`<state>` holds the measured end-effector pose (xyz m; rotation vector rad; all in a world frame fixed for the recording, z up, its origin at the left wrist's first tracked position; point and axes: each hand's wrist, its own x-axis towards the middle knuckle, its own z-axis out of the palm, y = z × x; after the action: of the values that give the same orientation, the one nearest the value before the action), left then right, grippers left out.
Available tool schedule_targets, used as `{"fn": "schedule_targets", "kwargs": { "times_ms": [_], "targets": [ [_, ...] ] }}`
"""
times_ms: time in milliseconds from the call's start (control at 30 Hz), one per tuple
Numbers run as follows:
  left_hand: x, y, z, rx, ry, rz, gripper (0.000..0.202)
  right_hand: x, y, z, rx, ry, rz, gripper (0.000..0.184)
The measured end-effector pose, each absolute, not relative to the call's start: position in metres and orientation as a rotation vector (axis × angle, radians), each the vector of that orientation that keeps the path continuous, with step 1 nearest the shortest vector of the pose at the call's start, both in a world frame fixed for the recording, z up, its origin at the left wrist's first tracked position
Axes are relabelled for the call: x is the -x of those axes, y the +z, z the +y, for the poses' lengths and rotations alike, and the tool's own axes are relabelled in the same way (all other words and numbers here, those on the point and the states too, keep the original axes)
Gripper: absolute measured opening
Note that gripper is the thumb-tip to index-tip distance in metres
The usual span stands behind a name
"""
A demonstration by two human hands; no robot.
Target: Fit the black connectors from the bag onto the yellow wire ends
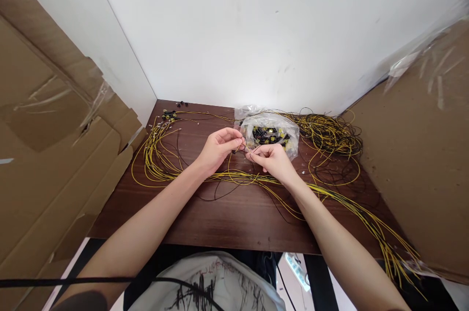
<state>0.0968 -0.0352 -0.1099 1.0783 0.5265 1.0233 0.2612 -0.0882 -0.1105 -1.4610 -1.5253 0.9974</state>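
Observation:
Over the middle of the table, my left hand [221,149] pinches a thin wire [246,144] between thumb and fingers. A small dark piece hangs just below those fingertips, too small to make out. Close beside it on the right, my right hand [274,159] is closed in a pinch on the thin wire too. The fingertips hide the wire's ends. Beneath both hands a long bundle of yellow and black wires [238,177] runs across the table. Just behind them lies an open clear plastic bag [293,130] holding several small black and yellow parts [270,138].
A tangled heap of yellow and black wire [330,135] lies at the back right. Loose small black and yellow parts [169,115] sit at the back left. Cardboard walls [54,120] flank the brown table [234,225]. The bundle's right end hangs over the front edge.

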Motion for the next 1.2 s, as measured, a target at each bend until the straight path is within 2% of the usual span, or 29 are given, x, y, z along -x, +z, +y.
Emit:
{"fn": "schedule_targets", "kwargs": {
  "times_ms": [233, 467, 667, 800, 933, 1100, 1200],
  "targets": [
    [-0.099, -0.109, -0.037, -1.090, 1.005, 0.550, 0.020, -0.258, -0.110, -0.089, 1.494, 0.871, -1.642, 0.038],
    [-0.098, -0.109, -0.035, -1.100, 1.060, 0.630, 0.022, -0.263, -0.097, -0.094, 1.397, 1.030, -1.530, 0.037],
    [-0.097, -0.108, -0.035, -1.110, 1.068, 0.670, 0.021, -0.267, -0.100, -0.091, 1.353, 0.968, -1.401, 0.033],
    [-0.098, -0.108, -0.035, -1.116, 1.071, 0.679, 0.023, -0.266, -0.106, -0.090, 1.375, 0.852, -1.371, 0.035],
    [-0.098, -0.108, -0.034, -1.086, 1.082, 0.696, 0.023, -0.265, -0.103, -0.091, 1.401, 0.750, -1.442, 0.028],
    [-0.097, -0.108, -0.034, -1.070, 1.110, 0.719, 0.022, -0.263, -0.093, -0.096, 1.378, 0.286, -1.521, 0.019],
    [-0.097, -0.108, -0.034, -1.074, 1.112, 0.722, 0.023, -0.261, -0.093, -0.099, 1.305, 0.161, -1.701, 0.017]
  ]
}}
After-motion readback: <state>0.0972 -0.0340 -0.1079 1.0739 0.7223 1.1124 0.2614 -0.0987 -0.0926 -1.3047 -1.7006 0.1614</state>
